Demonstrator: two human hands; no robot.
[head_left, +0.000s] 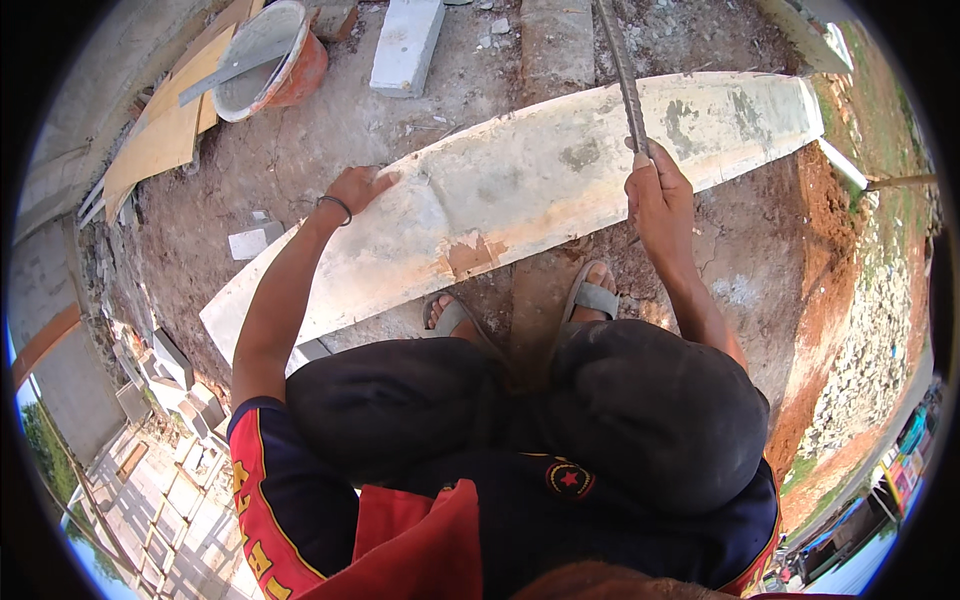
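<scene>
A long pale board (530, 170), stained and with a torn brown patch, lies across the ground in front of my sandaled feet. My left hand (355, 192), with a dark band at the wrist, grips the board's far edge left of centre, its fingertips partly hidden. My right hand (655, 185) is closed around a long, dark, rough straight bar (618, 70), which angles away over the board's far edge and out of view at the top. The bar's lower end is mostly hidden by the hand.
An orange bucket (295, 78) holding a flat grey piece stands far left beside plywood sheets (160, 150). A pale block (405, 45) lies beyond the board, a smaller one (250, 242) left of it, and broken blocks (175, 375) lower left. Red soil and stones (850, 340) border the right.
</scene>
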